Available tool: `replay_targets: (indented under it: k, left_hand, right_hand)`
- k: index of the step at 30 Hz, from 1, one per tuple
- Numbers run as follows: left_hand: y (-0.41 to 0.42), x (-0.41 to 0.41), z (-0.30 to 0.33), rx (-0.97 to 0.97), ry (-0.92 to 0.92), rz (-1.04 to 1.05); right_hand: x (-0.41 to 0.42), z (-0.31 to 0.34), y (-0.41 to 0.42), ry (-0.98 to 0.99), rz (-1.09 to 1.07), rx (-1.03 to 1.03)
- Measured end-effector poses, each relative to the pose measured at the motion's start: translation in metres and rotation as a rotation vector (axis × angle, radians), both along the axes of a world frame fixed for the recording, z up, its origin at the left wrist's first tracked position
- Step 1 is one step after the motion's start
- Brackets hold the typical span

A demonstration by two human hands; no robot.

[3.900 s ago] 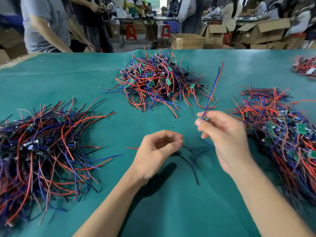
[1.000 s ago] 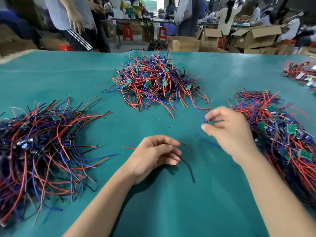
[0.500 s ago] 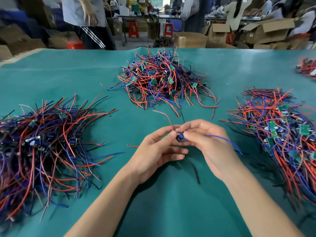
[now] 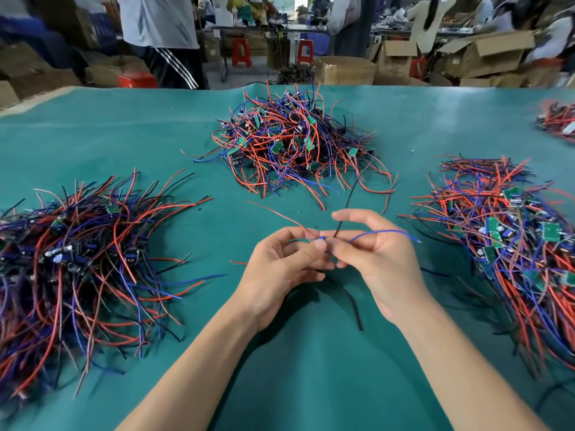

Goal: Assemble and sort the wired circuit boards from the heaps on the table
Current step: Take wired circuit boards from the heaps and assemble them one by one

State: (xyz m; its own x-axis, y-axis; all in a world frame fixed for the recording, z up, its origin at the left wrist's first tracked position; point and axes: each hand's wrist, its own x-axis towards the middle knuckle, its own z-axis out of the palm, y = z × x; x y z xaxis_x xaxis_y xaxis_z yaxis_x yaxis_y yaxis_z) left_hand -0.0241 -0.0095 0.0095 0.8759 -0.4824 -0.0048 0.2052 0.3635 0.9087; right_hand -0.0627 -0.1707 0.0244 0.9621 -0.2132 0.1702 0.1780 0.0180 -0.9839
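My left hand (image 4: 280, 269) and my right hand (image 4: 376, 259) meet over the middle of the green table (image 4: 311, 368). Between their fingertips they pinch one small wired circuit board (image 4: 320, 242), mostly hidden by the fingers. Its red wire (image 4: 280, 216) runs up to the left, its black wire (image 4: 347, 206) rises straight up, and its blue wire (image 4: 385, 233) arcs out to the right. Heaps of wired boards lie around: one on the left (image 4: 77, 259), one at the back centre (image 4: 289, 141), one on the right (image 4: 513, 244).
A loose black wire (image 4: 351, 300) lies on the cloth under my hands, and a red wire end (image 4: 238, 262) sits left of them. A small heap (image 4: 557, 119) lies at the far right. A person stands beyond the table's far edge, among cardboard boxes and red stools.
My right hand came in from the right heap with a board and met my left hand at the centre. Both hands now hold it, its black wire raised.
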Motion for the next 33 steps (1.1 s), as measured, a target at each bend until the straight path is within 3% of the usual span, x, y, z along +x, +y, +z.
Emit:
replay_targets:
  k: [6, 17, 23, 31, 33]
  left_hand:
    - [0.001, 0.002, -0.002, 0.017, 0.023, 0.001]
    - [-0.001, 0.002, -0.001, 0.079, 0.016, 0.086]
    - [0.001, 0.002, 0.001, 0.095, 0.017, 0.101]
    - [-0.004, -0.001, 0.0, 0.101, -0.011, 0.135]
    - [-0.003, 0.0, 0.0, 0.094, -0.013, 0.151]
  right_hand:
    - [0.0, -0.004, 0.006, -0.028, -0.112, -0.041]
    - [0.008, -0.002, -0.003, -0.014, -0.361, 0.191]
    - [0.01, -0.004, -0.033, 0.002, -0.496, 0.034]
    - [0.012, -0.009, -0.059, -0.027, -0.674, 0.068]
    - [0.011, -0.011, -0.068, -0.001, -0.792, -0.005]
